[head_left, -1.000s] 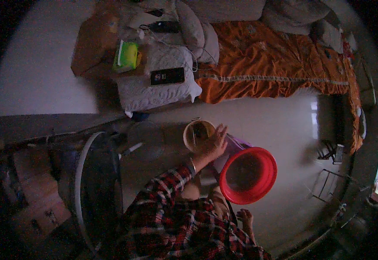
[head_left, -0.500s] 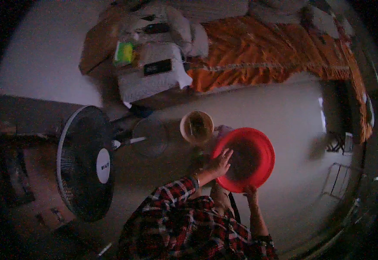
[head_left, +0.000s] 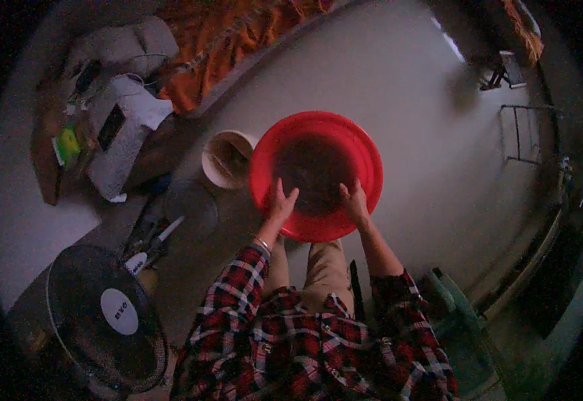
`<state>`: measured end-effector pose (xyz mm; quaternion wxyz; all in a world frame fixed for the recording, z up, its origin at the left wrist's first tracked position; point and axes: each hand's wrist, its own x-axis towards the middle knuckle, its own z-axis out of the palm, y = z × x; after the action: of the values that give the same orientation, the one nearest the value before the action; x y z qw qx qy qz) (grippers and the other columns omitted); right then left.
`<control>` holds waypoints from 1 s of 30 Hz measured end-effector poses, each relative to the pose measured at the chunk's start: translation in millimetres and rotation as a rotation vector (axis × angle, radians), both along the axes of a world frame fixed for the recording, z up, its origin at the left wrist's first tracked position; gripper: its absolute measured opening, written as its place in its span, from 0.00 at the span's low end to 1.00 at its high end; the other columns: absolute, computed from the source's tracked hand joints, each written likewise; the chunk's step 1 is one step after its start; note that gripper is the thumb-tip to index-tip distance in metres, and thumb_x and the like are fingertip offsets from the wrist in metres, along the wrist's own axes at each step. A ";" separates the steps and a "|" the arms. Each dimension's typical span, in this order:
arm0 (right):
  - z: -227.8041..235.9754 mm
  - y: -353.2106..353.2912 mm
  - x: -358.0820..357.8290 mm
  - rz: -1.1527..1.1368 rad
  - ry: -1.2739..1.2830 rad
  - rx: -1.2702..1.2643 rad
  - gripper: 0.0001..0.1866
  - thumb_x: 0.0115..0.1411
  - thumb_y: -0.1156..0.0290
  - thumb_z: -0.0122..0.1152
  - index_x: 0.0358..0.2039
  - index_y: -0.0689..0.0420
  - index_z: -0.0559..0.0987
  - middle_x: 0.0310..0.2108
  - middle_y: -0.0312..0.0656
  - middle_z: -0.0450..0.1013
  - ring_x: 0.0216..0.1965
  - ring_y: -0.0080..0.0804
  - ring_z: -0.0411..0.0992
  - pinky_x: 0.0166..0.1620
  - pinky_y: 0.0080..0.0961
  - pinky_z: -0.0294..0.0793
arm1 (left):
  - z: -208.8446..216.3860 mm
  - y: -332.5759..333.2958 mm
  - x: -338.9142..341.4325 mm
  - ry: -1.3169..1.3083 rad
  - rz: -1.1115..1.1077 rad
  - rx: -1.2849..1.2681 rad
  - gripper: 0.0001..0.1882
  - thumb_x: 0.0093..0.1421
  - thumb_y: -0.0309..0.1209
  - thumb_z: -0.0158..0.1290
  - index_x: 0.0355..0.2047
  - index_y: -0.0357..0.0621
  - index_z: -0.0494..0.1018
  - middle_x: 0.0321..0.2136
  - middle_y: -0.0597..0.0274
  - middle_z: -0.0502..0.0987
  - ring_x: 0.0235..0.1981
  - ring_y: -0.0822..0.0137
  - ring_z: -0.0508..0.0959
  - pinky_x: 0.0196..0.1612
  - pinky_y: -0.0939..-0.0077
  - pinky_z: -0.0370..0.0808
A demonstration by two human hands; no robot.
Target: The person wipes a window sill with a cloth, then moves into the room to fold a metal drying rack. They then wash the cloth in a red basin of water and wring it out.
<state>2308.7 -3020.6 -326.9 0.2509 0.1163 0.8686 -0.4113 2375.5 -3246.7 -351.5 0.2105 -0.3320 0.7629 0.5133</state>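
A wide round red basin (head_left: pixel 317 230) is in front of me, above my knees. My left hand (head_left: pixel 280 206) grips its near left rim, thumb over the inside. Likewise my right hand (head_left: pixel 355 204) holds the near right side, with the thumb pointing inward. Dark contents (head_left: pixel 313 166) fill the bottom of the basin; the dim light hides what they are. Just left of it stands a pale bucket (head_left: pixel 213 164) with something dark inside, partly covered by the basin's edge.
A pedestal fan (head_left: pixel 119 311) stands at the lower left. Far left is a cloth-covered table (head_left: pixel 119 150) beside a bed with an orange cover (head_left: pixel 211 47). A green chair (head_left: pixel 462 321) is at my right, and a metal rack (head_left: pixel 522 134) stands farther off.
My left hand has left the basin's inside and taken its near left rim. The basin is now squarely before me in both hands. My view has turned to the right.
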 end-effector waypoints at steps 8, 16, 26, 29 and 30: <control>-59.9 -68.7 24.3 -0.373 0.065 -0.258 0.24 0.57 0.66 0.61 0.51 0.64 0.68 0.42 0.50 0.74 0.41 0.46 0.72 0.46 0.37 0.71 | 57.7 2.0 -54.1 -0.294 0.398 0.429 0.43 0.60 0.55 0.47 0.65 0.39 0.46 0.64 0.47 0.51 0.65 0.54 0.52 0.64 0.64 0.52; 73.2 -106.3 43.3 -0.073 0.113 -0.472 0.28 0.56 0.76 0.60 0.57 0.60 0.63 0.50 0.46 0.67 0.53 0.35 0.65 0.52 0.28 0.67 | 25.7 0.9 -58.4 -0.273 0.616 0.869 0.29 0.59 0.58 0.46 0.47 0.45 0.66 0.37 0.58 0.75 0.37 0.62 0.77 0.36 0.67 0.77; 126.9 -116.1 32.4 -0.194 0.248 -0.346 0.13 0.60 0.72 0.55 0.43 0.61 0.66 0.38 0.55 0.71 0.36 0.54 0.72 0.38 0.38 0.72 | 52.0 22.8 -48.7 -0.134 0.629 0.815 0.28 0.55 0.59 0.53 0.40 0.47 0.72 0.26 0.68 0.71 0.26 0.67 0.71 0.31 0.73 0.70; 127.7 -111.7 22.1 -0.152 0.204 -0.224 0.11 0.62 0.71 0.50 0.44 0.59 0.66 0.32 0.51 0.73 0.31 0.41 0.72 0.34 0.35 0.72 | 56.4 30.9 -47.5 -0.069 0.448 0.648 0.30 0.56 0.60 0.51 0.42 0.44 0.71 0.33 0.65 0.73 0.31 0.65 0.73 0.35 0.71 0.71; 126.0 -110.4 17.5 -0.136 0.186 -0.181 0.10 0.63 0.70 0.49 0.44 0.58 0.66 0.29 0.50 0.74 0.29 0.36 0.71 0.32 0.34 0.72 | 61.2 33.3 -44.6 -0.081 0.443 0.602 0.29 0.57 0.58 0.50 0.42 0.44 0.71 0.35 0.64 0.73 0.34 0.65 0.73 0.38 0.71 0.71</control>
<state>2326.2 -3130.9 -200.9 0.1503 0.1131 0.8375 -0.5131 2330.9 -3213.4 -290.4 0.2127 -0.4324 0.4787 0.7339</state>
